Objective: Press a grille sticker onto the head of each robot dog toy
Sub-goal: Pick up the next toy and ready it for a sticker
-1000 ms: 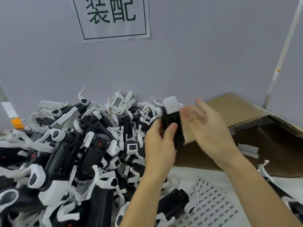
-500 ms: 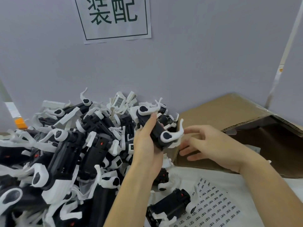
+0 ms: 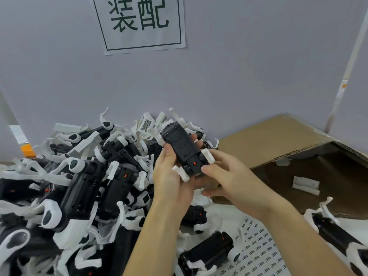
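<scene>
Mid-task, early by the look of it: big heap of robot dog toys [image 3: 83, 188] piled along the left and back of the surface [image 3: 223, 218], no telling which are already stickered. One grille patch visible on a white head part at the back of the heap [image 3: 147, 122], so some probably done; most heads buried or turned away. Sticker sheet [image 3: 256, 253] lying at the near edge of the surface, rows of small dark stickers, mostly full as far as shown. Cardboard box [image 3: 278, 140] at the right side, flaps open, one white loose part [image 3: 305, 185] inside. Current toy [image 3: 184, 150] held up above the middle of the surface, between both hands: black blocky body, underside or back facing the camera, small red switch near the lower end, white legs sticking out at the corners, head end not clearly visible. Left hand [image 3: 173, 176] wrapped around the toy from the left, gripping the body. Right hand [image 3: 225, 176] closed on the lower end, thumb pressed near the red switch, fingers underneath. No sticker seen on either hand. Likely step: turning the toy to expose the head before peeling a sticker. Two more toys loose on the surface near the sheet [image 3: 207, 253], another at the right edge [image 3: 336, 238].
</scene>
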`<action>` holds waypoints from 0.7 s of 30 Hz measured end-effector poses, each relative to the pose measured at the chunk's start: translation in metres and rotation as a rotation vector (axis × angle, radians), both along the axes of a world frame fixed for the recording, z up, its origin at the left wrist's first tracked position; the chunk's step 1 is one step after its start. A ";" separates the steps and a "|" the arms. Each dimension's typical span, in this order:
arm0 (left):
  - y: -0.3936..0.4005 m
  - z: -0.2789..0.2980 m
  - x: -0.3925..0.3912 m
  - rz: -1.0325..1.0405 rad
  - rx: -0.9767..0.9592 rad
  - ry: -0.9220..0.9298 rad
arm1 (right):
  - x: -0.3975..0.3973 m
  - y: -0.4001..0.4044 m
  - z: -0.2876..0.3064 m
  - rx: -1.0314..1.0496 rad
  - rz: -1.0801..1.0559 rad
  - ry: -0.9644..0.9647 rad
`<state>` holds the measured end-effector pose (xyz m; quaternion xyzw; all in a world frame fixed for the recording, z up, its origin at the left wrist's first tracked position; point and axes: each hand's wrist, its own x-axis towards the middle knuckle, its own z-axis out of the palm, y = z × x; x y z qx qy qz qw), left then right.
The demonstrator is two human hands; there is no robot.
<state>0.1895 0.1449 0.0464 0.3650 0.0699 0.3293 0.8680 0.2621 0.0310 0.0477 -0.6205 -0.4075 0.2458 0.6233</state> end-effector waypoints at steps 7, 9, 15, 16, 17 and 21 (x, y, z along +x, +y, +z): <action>0.003 -0.006 0.004 0.121 0.152 0.003 | -0.017 0.023 -0.016 0.114 -0.110 0.026; 0.001 -0.005 0.005 0.141 0.189 0.010 | -0.018 0.025 -0.018 0.132 -0.120 0.046; -0.002 -0.004 0.006 0.184 0.210 0.035 | -0.013 0.024 -0.019 0.161 -0.045 0.153; -0.002 -0.004 0.005 0.181 0.212 0.033 | -0.013 0.023 -0.019 0.156 -0.031 0.148; -0.001 -0.005 0.005 0.176 0.214 0.029 | -0.012 0.022 -0.019 0.149 -0.024 0.142; 0.000 -0.005 0.006 0.178 0.228 0.019 | -0.008 0.021 -0.019 0.134 -0.064 0.117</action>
